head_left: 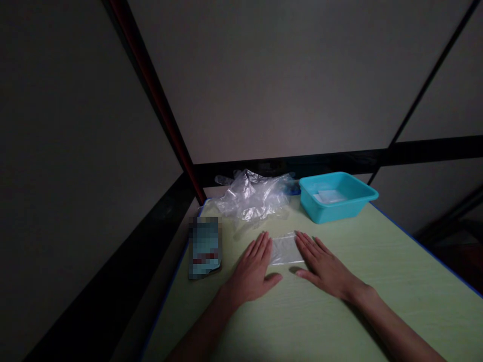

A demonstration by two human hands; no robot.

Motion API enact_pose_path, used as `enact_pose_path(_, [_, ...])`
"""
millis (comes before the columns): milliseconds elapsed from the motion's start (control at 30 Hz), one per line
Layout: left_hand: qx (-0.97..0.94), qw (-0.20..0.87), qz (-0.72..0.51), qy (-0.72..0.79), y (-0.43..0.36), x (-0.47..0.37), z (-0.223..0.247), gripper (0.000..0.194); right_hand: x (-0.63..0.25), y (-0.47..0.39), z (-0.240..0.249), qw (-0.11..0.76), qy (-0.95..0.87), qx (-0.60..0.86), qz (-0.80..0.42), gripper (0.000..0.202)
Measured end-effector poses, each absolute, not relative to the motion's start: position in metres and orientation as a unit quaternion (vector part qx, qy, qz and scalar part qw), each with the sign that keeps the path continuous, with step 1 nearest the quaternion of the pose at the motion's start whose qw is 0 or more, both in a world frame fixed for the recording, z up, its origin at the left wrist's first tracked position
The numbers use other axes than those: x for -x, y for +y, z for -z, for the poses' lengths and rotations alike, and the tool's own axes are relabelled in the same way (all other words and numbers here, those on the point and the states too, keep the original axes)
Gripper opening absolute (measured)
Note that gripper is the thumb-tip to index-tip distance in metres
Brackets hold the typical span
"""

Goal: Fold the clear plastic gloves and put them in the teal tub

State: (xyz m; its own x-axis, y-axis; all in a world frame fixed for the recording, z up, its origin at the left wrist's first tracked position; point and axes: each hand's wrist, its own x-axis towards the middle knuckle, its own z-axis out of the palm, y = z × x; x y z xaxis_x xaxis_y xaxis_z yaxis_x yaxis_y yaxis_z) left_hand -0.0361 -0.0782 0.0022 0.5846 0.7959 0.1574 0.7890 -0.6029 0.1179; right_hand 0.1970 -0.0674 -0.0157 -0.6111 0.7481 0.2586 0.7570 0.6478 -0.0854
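Note:
A flat, clear plastic piece (286,249), perhaps a folded bag or glove, lies on the pale green table (279,327). My left hand (256,269) rests flat over its left end, fingers stretched forward and thumb apart. On the right end lie the fingers of my right hand (324,264), also stretched out, with the thumb pointing inward. Both palms face down, and neither hand grips anything. Parts of the plastic's two ends are hidden under the fingers.
Behind my hands is a crumpled heap of clear plastic (252,196). A turquoise basin (335,211) holding flat whitish pieces stands at the back right. At the left edge lies a blurred-out packet-like item (206,249). Walls border the table behind and left.

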Motion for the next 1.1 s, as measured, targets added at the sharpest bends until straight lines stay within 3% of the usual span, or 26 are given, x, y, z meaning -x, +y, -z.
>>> enact_pose_path(367, [-0.872,0.013,-0.110,0.477,-0.075,-0.009,-0.007,0.065,-0.201,-0.059,0.003,0.267,-0.831,0.488,-0.019,0.057])
enact_pose_path(700, [-0.870,0.014,-0.091,0.485,-0.073,-0.009,0.002,0.068,-0.205,-0.057,0.002,0.294,-0.808,0.509,-0.044,0.052])
enact_pose_path(933, [-0.855,0.116,-0.122,0.491,-0.066,-0.003,-0.002,0.065,-0.207,-0.051,0.004,0.364,-0.771,0.512,-0.103,0.048])
enact_pose_path(1100, [-0.849,0.108,-0.141,0.498,-0.069,0.012,-0.013,0.059,-0.194,-0.055,-0.004,0.309,-0.798,0.511,-0.085,0.051])
